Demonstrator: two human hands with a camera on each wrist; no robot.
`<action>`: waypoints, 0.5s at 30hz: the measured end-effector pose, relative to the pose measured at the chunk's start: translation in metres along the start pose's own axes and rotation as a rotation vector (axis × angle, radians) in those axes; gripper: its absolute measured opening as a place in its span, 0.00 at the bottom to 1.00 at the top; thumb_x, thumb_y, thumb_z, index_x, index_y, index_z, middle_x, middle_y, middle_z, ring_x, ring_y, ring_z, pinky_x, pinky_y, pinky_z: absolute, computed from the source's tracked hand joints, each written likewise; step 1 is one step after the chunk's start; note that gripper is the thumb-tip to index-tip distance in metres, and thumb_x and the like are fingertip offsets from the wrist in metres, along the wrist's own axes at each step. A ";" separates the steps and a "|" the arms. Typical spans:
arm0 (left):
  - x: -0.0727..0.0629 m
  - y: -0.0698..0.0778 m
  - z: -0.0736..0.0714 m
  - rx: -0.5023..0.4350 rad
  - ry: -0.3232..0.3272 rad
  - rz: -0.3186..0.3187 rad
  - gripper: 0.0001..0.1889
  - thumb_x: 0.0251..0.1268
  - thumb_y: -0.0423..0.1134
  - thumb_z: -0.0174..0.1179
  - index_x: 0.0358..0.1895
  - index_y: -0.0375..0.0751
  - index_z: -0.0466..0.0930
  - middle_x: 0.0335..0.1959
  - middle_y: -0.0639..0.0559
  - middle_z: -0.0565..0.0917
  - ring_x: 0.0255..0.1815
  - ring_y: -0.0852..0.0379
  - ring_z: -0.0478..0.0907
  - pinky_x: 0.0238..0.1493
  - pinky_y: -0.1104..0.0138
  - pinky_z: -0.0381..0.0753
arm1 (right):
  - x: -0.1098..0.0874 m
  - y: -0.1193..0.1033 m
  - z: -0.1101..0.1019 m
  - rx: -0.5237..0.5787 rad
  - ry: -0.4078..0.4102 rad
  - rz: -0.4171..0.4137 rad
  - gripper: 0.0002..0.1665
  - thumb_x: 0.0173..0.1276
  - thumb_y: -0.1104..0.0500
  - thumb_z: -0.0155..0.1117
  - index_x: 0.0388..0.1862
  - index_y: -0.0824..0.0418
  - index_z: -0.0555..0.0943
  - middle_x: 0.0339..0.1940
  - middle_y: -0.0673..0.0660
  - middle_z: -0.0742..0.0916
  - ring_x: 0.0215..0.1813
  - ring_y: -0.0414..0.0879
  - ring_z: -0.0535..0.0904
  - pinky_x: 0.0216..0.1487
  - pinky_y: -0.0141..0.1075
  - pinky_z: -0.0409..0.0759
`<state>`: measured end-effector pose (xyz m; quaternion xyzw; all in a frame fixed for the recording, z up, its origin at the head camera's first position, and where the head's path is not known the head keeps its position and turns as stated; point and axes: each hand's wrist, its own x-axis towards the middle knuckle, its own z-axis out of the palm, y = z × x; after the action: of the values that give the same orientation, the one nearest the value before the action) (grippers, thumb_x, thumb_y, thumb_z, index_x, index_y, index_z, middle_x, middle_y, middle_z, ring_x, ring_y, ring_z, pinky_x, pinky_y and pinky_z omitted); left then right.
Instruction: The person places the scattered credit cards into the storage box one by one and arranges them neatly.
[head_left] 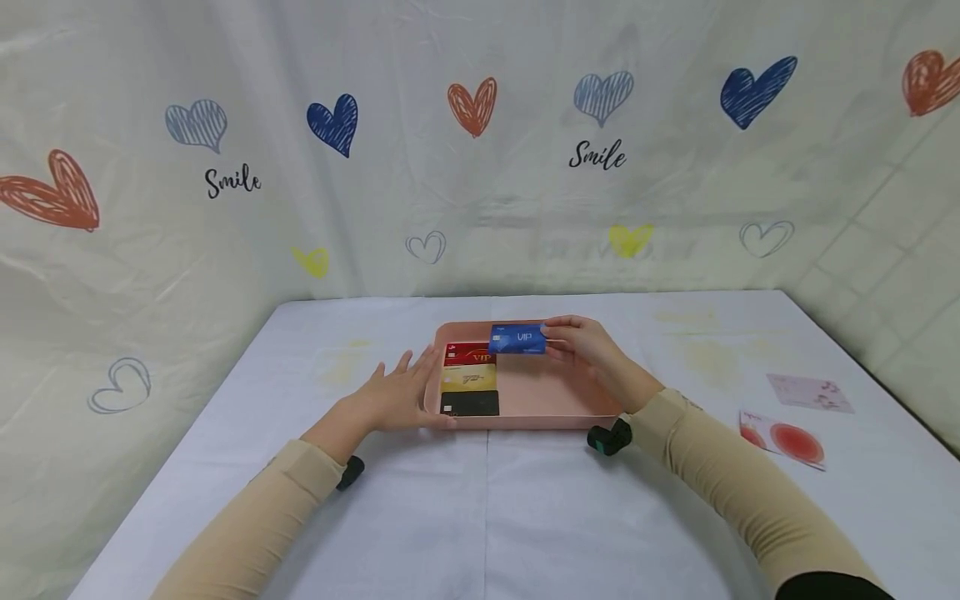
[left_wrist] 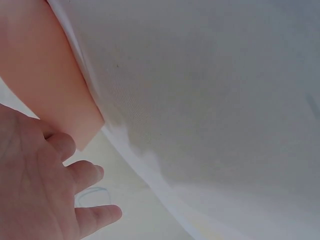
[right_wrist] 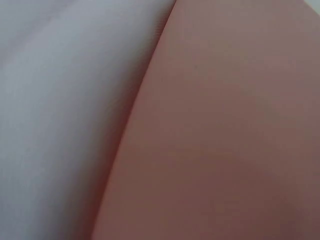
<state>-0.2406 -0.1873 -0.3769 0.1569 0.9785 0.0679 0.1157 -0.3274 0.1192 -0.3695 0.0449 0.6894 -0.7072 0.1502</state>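
A pink tray [head_left: 558, 422] lies on the table, its side filling much of the right wrist view. In its left part a red VIP card [head_left: 459, 353], a gold card [head_left: 468, 381] and a black card [head_left: 470, 404] form a column. My right hand [head_left: 588, 346] pinches the right end of a blue VIP card [head_left: 517, 339] between thumb and fingers, over the back of the tray. This card overlaps the red one's right end in the head view. Against the tray's left side rests my left hand [head_left: 393, 398], fingers spread; the left wrist view shows its palm [left_wrist: 30, 175] beside the tray's corner.
On the right of the white-covered table [head_left: 420, 517] lie a pale pink card [head_left: 810, 392] and a card with red circles [head_left: 783, 439]. A white curtain [head_left: 525, 183] with printed hearts hangs behind the table.
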 end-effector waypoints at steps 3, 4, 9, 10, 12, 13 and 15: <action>0.001 -0.001 0.001 0.002 0.000 0.001 0.65 0.56 0.79 0.59 0.85 0.44 0.37 0.85 0.49 0.41 0.83 0.37 0.40 0.74 0.32 0.41 | 0.002 0.002 0.000 0.001 0.005 0.002 0.23 0.77 0.64 0.61 0.66 0.71 0.73 0.47 0.58 0.82 0.34 0.39 0.85 0.44 0.30 0.85; 0.001 -0.001 0.001 0.002 0.001 0.001 0.65 0.55 0.79 0.59 0.85 0.44 0.37 0.85 0.49 0.41 0.83 0.37 0.40 0.74 0.32 0.41 | 0.003 0.002 0.000 0.003 0.004 0.002 0.23 0.77 0.64 0.62 0.67 0.71 0.73 0.47 0.58 0.82 0.34 0.39 0.85 0.44 0.30 0.85; 0.003 -0.002 0.003 0.005 -0.002 0.001 0.65 0.56 0.78 0.59 0.85 0.44 0.36 0.86 0.49 0.41 0.84 0.38 0.39 0.74 0.32 0.41 | 0.005 0.002 -0.001 0.012 0.004 -0.001 0.23 0.76 0.64 0.62 0.66 0.71 0.73 0.42 0.56 0.83 0.33 0.38 0.84 0.43 0.30 0.85; 0.003 -0.002 0.003 0.005 -0.003 0.001 0.65 0.56 0.78 0.59 0.85 0.45 0.36 0.86 0.49 0.41 0.84 0.38 0.39 0.74 0.32 0.40 | 0.006 0.002 -0.001 0.016 0.001 0.001 0.24 0.76 0.64 0.62 0.67 0.71 0.73 0.42 0.55 0.83 0.33 0.38 0.84 0.42 0.30 0.85; 0.003 -0.002 0.003 0.007 -0.005 0.000 0.65 0.56 0.78 0.59 0.85 0.45 0.36 0.85 0.49 0.41 0.84 0.38 0.39 0.74 0.32 0.40 | 0.007 0.001 -0.002 0.015 0.001 0.007 0.23 0.76 0.64 0.63 0.67 0.70 0.73 0.42 0.55 0.83 0.33 0.39 0.84 0.41 0.29 0.85; 0.004 -0.003 0.003 0.006 -0.005 0.000 0.65 0.56 0.78 0.59 0.85 0.44 0.36 0.85 0.49 0.41 0.84 0.38 0.39 0.74 0.32 0.40 | 0.008 0.001 -0.002 0.015 0.001 0.011 0.23 0.76 0.64 0.63 0.67 0.70 0.73 0.43 0.56 0.83 0.34 0.39 0.83 0.40 0.28 0.84; 0.004 -0.003 0.002 0.003 -0.006 0.000 0.65 0.56 0.78 0.59 0.85 0.44 0.36 0.85 0.49 0.41 0.83 0.37 0.39 0.74 0.32 0.40 | 0.010 0.001 -0.001 0.013 0.003 0.017 0.24 0.76 0.63 0.63 0.67 0.69 0.73 0.45 0.56 0.83 0.35 0.39 0.83 0.40 0.28 0.84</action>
<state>-0.2442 -0.1883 -0.3800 0.1573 0.9782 0.0659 0.1186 -0.3366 0.1182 -0.3735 0.0531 0.6844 -0.7104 0.1549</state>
